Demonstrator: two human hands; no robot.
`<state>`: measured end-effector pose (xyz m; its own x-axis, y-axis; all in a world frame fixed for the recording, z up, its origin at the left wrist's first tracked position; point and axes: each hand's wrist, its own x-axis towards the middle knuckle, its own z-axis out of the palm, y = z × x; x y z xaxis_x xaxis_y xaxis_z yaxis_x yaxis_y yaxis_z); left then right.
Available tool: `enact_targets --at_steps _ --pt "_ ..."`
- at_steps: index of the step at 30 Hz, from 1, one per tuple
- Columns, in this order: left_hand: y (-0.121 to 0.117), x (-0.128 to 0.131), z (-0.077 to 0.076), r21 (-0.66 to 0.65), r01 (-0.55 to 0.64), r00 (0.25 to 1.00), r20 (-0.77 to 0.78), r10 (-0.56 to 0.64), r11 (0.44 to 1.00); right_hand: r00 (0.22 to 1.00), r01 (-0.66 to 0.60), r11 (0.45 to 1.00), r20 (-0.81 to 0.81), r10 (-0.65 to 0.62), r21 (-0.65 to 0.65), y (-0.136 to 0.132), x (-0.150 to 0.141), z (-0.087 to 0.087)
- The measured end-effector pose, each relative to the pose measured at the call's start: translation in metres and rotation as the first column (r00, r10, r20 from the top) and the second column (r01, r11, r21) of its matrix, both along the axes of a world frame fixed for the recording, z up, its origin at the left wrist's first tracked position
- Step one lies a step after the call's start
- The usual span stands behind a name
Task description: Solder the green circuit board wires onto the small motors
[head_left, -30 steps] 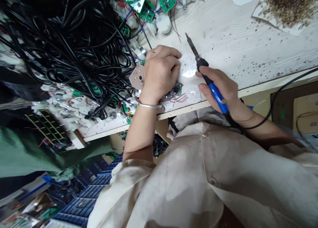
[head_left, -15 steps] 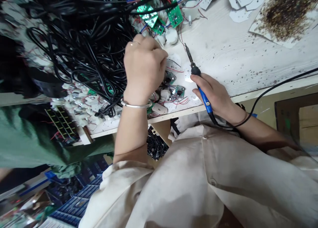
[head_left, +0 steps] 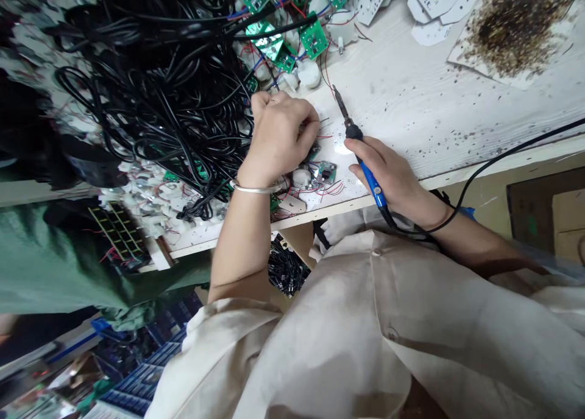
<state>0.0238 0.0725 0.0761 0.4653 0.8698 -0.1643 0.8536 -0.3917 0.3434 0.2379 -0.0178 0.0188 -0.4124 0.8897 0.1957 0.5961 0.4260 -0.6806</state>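
In my right hand [head_left: 388, 169] is a soldering iron [head_left: 375, 184] with a blue handle, its bare tip pointing up and left over the white bench. My left hand [head_left: 283, 130] is closed, fingers curled and thumb against them, beside a heap of black cables [head_left: 183, 102]. What its fingers pinch is hidden behind the hand. Thin wires show just past the fingertips. Below that hand lies a small circuit board [head_left: 326, 172] with thin red wires. Beyond it are green circuit boards [head_left: 314, 39] with red and blue wires and a round white part [head_left: 309, 74].
White LED boards [head_left: 441, 2] are stacked at the far side. A pale sheet covered in brown burnt residue [head_left: 507, 29] lies at the upper right. The iron's black cord [head_left: 498, 160] crosses the bench's front edge [head_left: 439, 180]. Several white parts [head_left: 137, 190] fill the left side.
My left hand has moved right and toward me, away from the green boards. My right hand and the iron have shifted only slightly left.
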Motion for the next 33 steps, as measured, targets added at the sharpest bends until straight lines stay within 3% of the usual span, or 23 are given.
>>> enact_targets --at_steps 6,20,24,27,30,33 --pt "-0.008 0.002 -0.015 -0.014 0.042 0.999 -0.001 -0.042 0.999 1.000 -0.014 0.999 0.007 0.014 -0.033 0.003 -0.002 -0.003" --pt "-0.009 0.004 -0.016 0.017 0.092 0.996 -0.015 -0.092 0.996 0.997 -0.014 0.999 -0.078 0.010 -0.047 0.002 0.001 -0.007" --pt "-0.009 0.004 -0.016 0.016 0.099 0.995 -0.008 -0.099 0.995 0.986 0.013 0.999 -0.166 -0.021 -0.044 0.000 0.004 -0.004" --pt "-0.008 0.004 -0.016 0.015 0.103 0.995 -0.003 -0.103 0.995 0.929 0.116 0.990 -0.342 -0.137 -0.082 -0.006 0.007 0.005" --pt "-0.008 0.003 -0.016 0.009 0.096 0.995 0.005 -0.096 0.995 0.800 0.225 0.956 -0.524 -0.293 -0.191 -0.013 0.009 0.012" --pt "-0.009 0.003 -0.015 -0.011 0.082 0.997 0.011 -0.082 0.997 0.727 0.234 0.916 -0.568 -0.387 -0.325 -0.016 0.010 0.017"
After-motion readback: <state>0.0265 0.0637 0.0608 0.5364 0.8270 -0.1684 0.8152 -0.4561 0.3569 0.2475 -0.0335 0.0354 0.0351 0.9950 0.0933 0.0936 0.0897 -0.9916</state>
